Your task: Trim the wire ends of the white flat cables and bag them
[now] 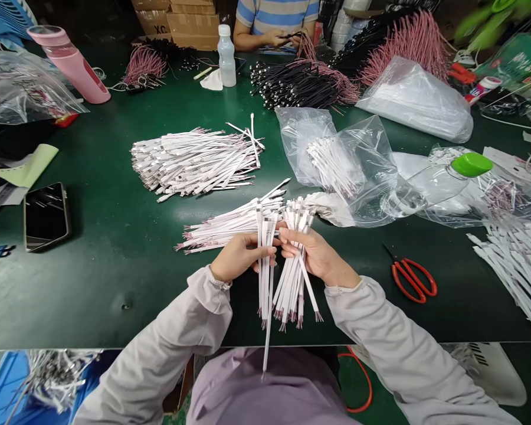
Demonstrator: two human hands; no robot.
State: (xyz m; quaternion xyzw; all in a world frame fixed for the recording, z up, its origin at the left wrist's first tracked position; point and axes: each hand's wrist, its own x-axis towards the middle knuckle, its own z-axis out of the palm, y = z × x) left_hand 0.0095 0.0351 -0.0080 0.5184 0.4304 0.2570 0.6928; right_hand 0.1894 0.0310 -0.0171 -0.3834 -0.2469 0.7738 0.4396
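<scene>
My left hand (246, 255) is closed round a small bunch of flat white cables (265, 277), which hang down with frayed pinkish wire ends. One cable in that bunch reaches lower than the others, past the table edge. A thicker bunch of white cables (292, 289) is gripped in my right hand (314, 252), connectors up and bare ends spread below. The two hands nearly touch at the fingertips. Just behind them lies a loose pile of white cables (230, 224). Farther back is a larger white cable pile (194, 162).
Red-handled scissors (413, 280) lie right of my hands, a phone (46, 217) far left. Clear bags (367, 171) and a green-capped bottle (446, 177) are at right. Black cables (296, 85) lie before a person in a striped shirt (277, 23). A white bottle (226, 56) stands behind.
</scene>
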